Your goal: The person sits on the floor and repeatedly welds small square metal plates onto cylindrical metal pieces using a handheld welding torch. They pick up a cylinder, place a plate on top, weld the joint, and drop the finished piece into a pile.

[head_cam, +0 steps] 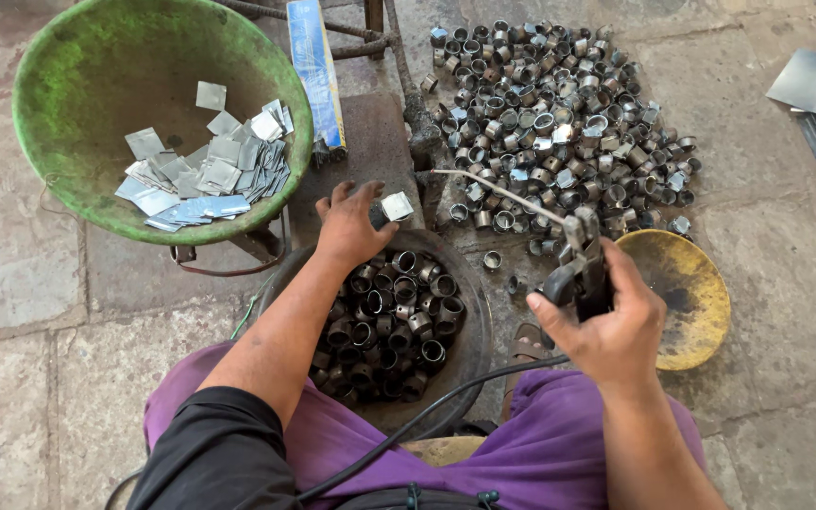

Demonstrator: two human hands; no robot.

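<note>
**Hands at work over bowls of metal rings**

A green basin (68, 104) at left holds flat metal squares (210, 165). The left hand (349, 225) pinches a small metal square (396, 206) in its fingers above a dark bowl (472, 321) of metal rings (389, 321). The right hand (606, 326), fingers wrapped tight, grips a corded welding tool (578, 264). Beyond, on the stone floor (11, 283), lie a heap of rings (559, 123) and a yellow dish (701, 293)
</note>
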